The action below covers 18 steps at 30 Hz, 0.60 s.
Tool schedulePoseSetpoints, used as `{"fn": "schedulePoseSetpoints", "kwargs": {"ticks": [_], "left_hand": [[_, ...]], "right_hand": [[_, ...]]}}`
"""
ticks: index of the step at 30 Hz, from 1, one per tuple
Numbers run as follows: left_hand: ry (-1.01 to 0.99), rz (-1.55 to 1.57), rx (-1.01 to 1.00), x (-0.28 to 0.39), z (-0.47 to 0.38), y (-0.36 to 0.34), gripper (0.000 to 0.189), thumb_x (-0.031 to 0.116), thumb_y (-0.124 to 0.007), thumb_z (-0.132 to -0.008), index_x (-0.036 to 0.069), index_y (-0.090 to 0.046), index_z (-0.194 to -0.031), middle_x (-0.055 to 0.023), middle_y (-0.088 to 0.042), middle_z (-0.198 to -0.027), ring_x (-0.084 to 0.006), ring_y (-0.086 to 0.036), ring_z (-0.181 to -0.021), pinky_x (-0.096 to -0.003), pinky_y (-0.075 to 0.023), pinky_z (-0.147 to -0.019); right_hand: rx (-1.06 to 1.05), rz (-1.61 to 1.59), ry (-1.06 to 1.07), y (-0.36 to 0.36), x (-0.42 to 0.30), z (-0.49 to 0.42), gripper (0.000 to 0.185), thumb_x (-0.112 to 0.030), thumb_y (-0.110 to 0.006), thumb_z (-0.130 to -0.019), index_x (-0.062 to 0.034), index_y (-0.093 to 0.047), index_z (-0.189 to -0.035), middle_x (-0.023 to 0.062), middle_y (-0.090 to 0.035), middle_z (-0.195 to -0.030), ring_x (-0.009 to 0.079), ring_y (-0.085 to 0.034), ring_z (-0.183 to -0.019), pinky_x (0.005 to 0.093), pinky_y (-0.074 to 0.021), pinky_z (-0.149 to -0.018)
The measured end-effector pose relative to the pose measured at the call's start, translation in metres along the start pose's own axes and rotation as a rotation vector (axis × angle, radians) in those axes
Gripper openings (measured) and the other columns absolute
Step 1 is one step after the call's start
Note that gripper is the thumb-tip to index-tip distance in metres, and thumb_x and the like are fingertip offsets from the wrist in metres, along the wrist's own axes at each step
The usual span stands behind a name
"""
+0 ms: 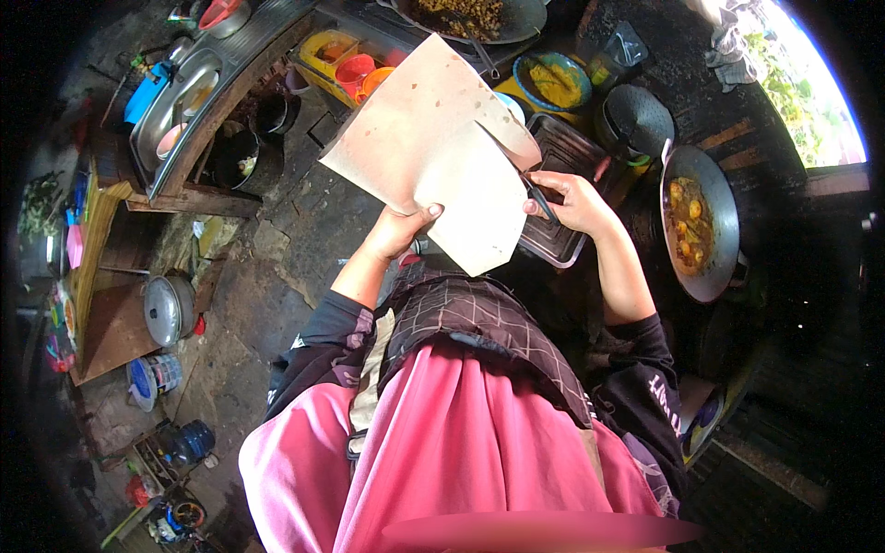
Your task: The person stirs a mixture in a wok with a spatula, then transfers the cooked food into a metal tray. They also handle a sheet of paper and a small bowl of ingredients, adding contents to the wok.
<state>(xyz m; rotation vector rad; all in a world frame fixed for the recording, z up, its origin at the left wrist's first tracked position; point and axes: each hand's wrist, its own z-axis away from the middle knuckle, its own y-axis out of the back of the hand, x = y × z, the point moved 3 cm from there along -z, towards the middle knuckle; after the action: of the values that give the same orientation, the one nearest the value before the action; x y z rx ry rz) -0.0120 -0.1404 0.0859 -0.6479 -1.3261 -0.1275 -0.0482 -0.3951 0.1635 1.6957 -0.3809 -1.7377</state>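
A large sheet of brownish-white paper (408, 117) with small dark spots is spread in front of me at waist height. My left hand (401, 231) grips its lower edge, the thumb lying on top. In my right hand (577, 204) is a pair of scissors with dark handles (543, 197). The scissors' blades meet the paper along a slit running in from its right side. Above the slit, the paper's right part curls down; below it, a pale flap reaches toward my apron. Beneath my right hand sits a dark rectangular baking tray (574, 245), partly hidden by hand and paper.
Ahead is a wok of browned food (515, 24), beside a blue bowl of yellow paste (556, 83). A second wok with eggs in sauce (719, 231) stands right. At left are a steel sink (148, 142), a wooden counter edge (221, 104) and a lidded pot (164, 311).
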Motion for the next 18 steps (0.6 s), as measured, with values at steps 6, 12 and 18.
{"fn": "schedulePoseSetpoints", "kwargs": {"ticks": [6, 12, 18], "left_hand": [[0.131, -0.113, -0.045, -0.001, 0.001, 0.002, 0.056, 0.012, -0.067, -0.074, -0.001, -0.040, -0.122, -0.0082, -0.051, -0.114, -0.0194, -0.046, -0.106, -0.0323, -0.0361, -0.091], [0.173, -0.034, -0.080, -0.006, 0.001, 0.001, 0.053, 0.012, -0.067, -0.074, -0.002, -0.043, -0.119, -0.0082, -0.054, -0.109, -0.0195, -0.050, -0.102, -0.0327, -0.0382, -0.089], [0.139, 0.221, -0.014, 0.004, -0.005, 0.006, 0.042, 0.016, -0.068, -0.074, 0.001, -0.052, -0.110, -0.0081, -0.060, -0.099, -0.0170, -0.056, -0.091, -0.0281, -0.0443, -0.078]], "right_hand": [[0.010, 0.001, 0.061, -0.001, 0.001, -0.004, 0.059, -0.041, -0.069, -0.069, 0.0021, -0.056, -0.107, 0.0186, -0.059, -0.105, 0.0237, -0.057, -0.100, 0.0305, -0.0424, -0.087], [0.004, -0.139, 0.000, -0.007, 0.006, -0.005, 0.060, -0.041, -0.070, -0.068, 0.0027, -0.056, -0.107, 0.0182, -0.058, -0.107, 0.0215, -0.057, -0.100, 0.0303, -0.0426, -0.086], [0.042, -0.046, -0.013, -0.008, 0.007, 0.003, 0.061, -0.040, -0.072, -0.067, 0.0034, -0.056, -0.106, 0.0178, -0.060, -0.104, 0.0229, -0.058, -0.099, 0.0304, -0.0433, -0.086]]}}
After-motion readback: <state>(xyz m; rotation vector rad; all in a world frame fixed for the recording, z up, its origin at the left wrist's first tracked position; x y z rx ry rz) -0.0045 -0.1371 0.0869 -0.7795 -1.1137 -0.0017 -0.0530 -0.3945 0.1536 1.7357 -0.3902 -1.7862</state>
